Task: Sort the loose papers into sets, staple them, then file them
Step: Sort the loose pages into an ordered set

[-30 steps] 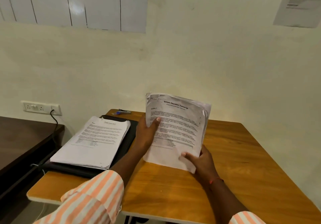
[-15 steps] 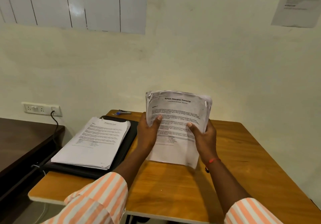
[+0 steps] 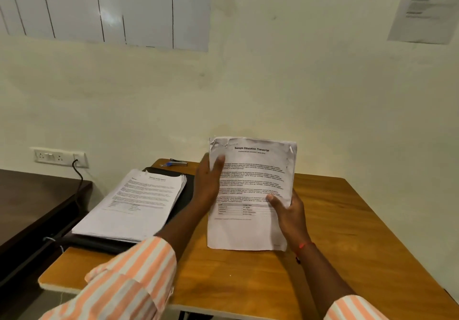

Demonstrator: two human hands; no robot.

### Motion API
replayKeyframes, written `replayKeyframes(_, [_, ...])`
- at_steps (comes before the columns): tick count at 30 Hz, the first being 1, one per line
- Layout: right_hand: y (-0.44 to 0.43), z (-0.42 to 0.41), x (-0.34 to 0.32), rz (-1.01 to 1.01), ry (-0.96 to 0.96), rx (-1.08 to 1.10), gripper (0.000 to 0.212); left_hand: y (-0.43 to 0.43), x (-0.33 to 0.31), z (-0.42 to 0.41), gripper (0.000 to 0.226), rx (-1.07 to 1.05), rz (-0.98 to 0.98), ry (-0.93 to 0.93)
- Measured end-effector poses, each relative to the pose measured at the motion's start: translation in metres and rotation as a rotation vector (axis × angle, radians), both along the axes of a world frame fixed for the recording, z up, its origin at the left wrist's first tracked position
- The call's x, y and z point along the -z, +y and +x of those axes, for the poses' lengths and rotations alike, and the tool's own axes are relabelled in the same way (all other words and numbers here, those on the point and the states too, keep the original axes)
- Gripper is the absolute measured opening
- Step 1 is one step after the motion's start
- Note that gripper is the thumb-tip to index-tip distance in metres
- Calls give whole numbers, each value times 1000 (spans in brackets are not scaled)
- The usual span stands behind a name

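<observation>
"Sample Education Transcript" atop the held paper set [image 3: 250, 190]

Orange-and-white striped sleeves [image 3: 129, 277] — a red thread [image 3: 301, 246] circles the right wrist.

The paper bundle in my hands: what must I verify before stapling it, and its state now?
Left hand and right hand grip the white printed paper bundle: ok.
Its top left corner flat: not ok, crumpled.
Small grey and blue stapler free, at the brown wooden table's far edge: ok.
All pages from one set: cannot tell.
Black flat folder free: not ok, a white paper stack lies on it.
</observation>
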State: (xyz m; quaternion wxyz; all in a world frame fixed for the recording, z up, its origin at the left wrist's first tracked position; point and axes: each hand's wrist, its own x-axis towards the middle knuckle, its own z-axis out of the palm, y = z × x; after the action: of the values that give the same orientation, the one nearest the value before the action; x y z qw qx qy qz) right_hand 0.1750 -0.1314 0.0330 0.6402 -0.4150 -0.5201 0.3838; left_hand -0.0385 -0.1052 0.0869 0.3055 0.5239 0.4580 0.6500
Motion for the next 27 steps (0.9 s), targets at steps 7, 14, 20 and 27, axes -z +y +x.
replayKeyframes(7, [-3,-3,7,18,-4,-21,40,12,-48,1,32,-60,72,55])
replayKeyframes(14, [-3,-3,-47,144,-24,20,29,6,-43,1,26,-146,212,129])
replayKeyframes(20, [6,-5,-101,337,-142,138,25,2,-44,4,27,-139,226,107])
replayKeyframes(27, [10,-8,-96,354,-150,224,25,-4,-44,8,27,-88,256,65])
